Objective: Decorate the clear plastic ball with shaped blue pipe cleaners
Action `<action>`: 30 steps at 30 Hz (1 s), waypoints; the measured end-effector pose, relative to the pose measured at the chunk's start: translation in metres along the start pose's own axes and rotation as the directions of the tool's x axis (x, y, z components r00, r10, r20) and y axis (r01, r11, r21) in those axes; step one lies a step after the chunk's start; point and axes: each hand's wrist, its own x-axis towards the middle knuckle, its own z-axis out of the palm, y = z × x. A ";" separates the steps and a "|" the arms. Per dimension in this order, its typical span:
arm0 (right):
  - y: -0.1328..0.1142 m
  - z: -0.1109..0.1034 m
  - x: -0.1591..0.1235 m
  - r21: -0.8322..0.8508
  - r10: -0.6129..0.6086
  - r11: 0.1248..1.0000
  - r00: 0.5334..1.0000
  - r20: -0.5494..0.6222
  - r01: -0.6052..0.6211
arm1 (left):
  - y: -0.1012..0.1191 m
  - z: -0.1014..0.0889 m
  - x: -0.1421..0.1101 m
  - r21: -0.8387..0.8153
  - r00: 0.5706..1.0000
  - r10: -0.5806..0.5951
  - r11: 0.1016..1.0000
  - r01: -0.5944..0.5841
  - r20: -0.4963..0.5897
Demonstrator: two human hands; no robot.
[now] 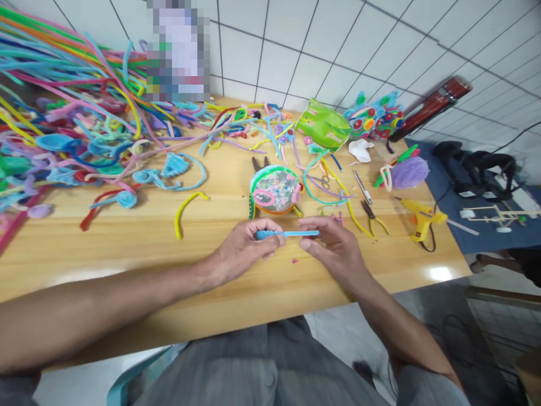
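My left hand (245, 248) is closed round a coiled light blue pipe cleaner (270, 233) just above the wooden table (127, 242). The pipe cleaner's straight free end runs to the right, where my right hand (333, 245) pinches it between thumb and fingers. Both hands sit near the table's front edge. Just behind them lies a round ball-like craft piece (274, 192) with green and pink pipe cleaner rings on it.
A big heap of coloured pipe cleaners (63, 113) fills the table's left and back. A bent yellow pipe cleaner (186, 211), scissors (323, 181), pliers (372, 217), a yellow glue gun (418, 217), a purple pompom (409, 172) and a green bag (323, 125) lie around.
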 end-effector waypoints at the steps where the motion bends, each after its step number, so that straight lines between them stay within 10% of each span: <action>1: 0.002 0.004 0.003 0.008 -0.039 0.999 0.999 0.008 0.039 | -0.001 0.000 0.000 -0.004 1.000 0.003 1.000 -0.003 0.005; 12: 0.012 0.021 0.015 0.386 0.308 0.870 0.950 0.062 -0.307 | -0.003 0.000 -0.003 0.028 0.991 0.133 0.991 -0.133 -0.024; 15: 0.005 0.018 0.006 0.012 0.031 0.999 0.996 -0.080 -0.030 | -0.003 -0.001 -0.001 0.037 0.995 0.093 0.995 -0.091 -0.042; 18: -0.010 0.012 0.001 -0.425 -0.418 0.814 0.907 0.046 0.396 | -0.006 -0.001 0.000 0.042 0.996 0.081 0.996 -0.079 -0.035; 20: -0.018 0.009 0.005 -0.491 -0.506 0.703 0.847 0.164 0.514 | -0.009 -0.001 -0.001 0.040 0.994 0.110 0.993 -0.110 -0.007; 25: -0.015 0.007 0.024 -0.167 -0.046 0.985 0.998 0.035 0.052 | -0.010 0.001 -0.009 0.079 0.990 0.124 0.988 -0.129 0.065; 28: -0.003 0.009 0.020 0.086 0.189 0.978 0.981 0.044 -0.192 | -0.006 0.003 -0.011 0.059 0.989 0.142 0.988 -0.144 0.038; 30: 0.001 0.011 0.009 0.082 0.147 0.986 0.989 -0.010 -0.146 | -0.003 0.003 -0.010 0.038 0.988 0.153 0.987 -0.153 0.012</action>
